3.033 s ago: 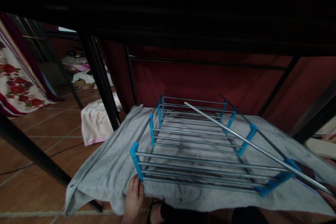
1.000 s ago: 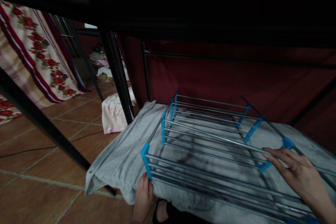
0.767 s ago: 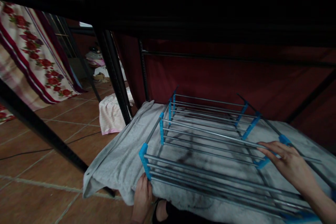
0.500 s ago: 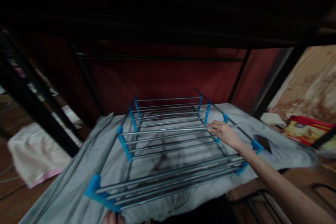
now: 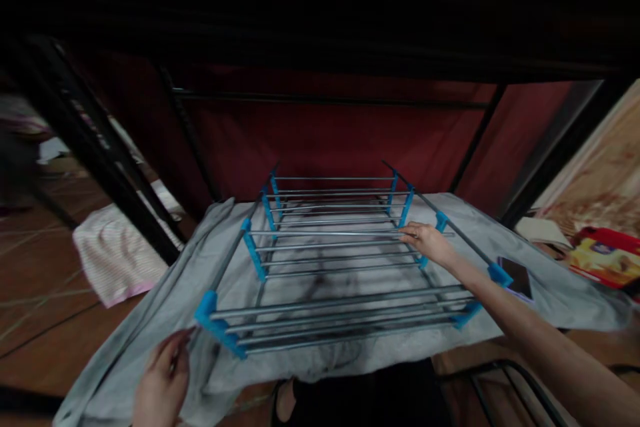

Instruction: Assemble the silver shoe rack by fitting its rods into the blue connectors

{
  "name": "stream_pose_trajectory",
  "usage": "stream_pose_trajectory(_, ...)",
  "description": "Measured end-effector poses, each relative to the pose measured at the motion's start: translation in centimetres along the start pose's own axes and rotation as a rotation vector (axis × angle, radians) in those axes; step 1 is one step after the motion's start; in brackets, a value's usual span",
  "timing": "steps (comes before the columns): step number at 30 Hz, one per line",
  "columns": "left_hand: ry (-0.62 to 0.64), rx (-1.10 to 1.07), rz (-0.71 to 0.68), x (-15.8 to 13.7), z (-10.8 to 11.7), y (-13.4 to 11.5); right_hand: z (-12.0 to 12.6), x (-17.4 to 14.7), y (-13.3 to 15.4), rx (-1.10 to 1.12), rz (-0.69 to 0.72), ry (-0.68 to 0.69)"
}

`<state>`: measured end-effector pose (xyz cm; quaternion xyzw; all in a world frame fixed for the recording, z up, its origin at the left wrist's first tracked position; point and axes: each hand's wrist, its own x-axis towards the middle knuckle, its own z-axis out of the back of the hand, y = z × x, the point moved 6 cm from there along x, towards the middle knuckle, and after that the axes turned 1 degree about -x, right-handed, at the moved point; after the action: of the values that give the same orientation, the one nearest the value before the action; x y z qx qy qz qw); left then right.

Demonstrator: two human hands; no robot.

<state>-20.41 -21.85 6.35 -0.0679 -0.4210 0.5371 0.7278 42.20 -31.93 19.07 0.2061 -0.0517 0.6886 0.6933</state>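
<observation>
A rack (image 5: 345,299) of grey metal tubes and blue plastic connectors lies across a grey cloth, its tiers running away from me. My right hand (image 5: 427,242) is closed around the right end of a cross tube (image 5: 325,233) in the middle tier. Beside the near left blue connector (image 5: 220,327) is my left hand (image 5: 163,377), its fingers curled together and their tips close to the connector's outer side. Whatever those left fingers hold, if anything, I cannot make out.
The rack rests on the grey cloth (image 5: 125,340), with a phone (image 5: 516,278) at its right. Black metal posts (image 5: 120,173) frame both sides. A striped cloth (image 5: 117,250) is on the left; a red and yellow packet (image 5: 607,257) is at the far right.
My left hand has come up from the bottom edge, moving left to the outside of the near left connector. My right hand still holds the tube. The view has shifted slightly.
</observation>
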Motion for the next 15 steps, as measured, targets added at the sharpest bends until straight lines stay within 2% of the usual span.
stream_pose_trajectory(3, -0.105, 0.067, -0.097, 4.8, 5.3, -6.1, -0.6, -0.3, -1.0, 0.007, 0.007, -0.014)
stream_pose_trajectory(5, -0.127, 0.076, -0.210, 7.7, 7.3, -10.6, -1.1, -0.4, -1.9, 0.033, 0.029, -0.006)
stream_pose_trajectory(6, -0.097, 0.090, -0.273, 8.9, 7.6, -12.7, -1.4, -0.3, -2.4, 0.046, 0.036, -0.002)
stream_pose_trajectory(8, 0.009, 0.158, -0.413, 10.6, 7.1, -16.4, -1.8, -0.3, -3.2, 0.071, 0.035, -0.007)
stream_pose_trajectory(11, 0.219, 0.312, -0.673, 11.3, 4.5, -20.6, -2.2, -0.3, -4.1, 0.117, 0.000, -0.010)
stream_pose_trajectory(13, 0.338, 0.407, -0.813, 11.1, 2.6, -22.3, -2.3, -0.4, -4.3, 0.134, -0.020, -0.005)
stream_pose_trajectory(15, 0.412, 0.458, -0.885, 10.9, 1.1, -23.2, -2.3, -0.4, -4.2, 0.127, -0.025, -0.006)
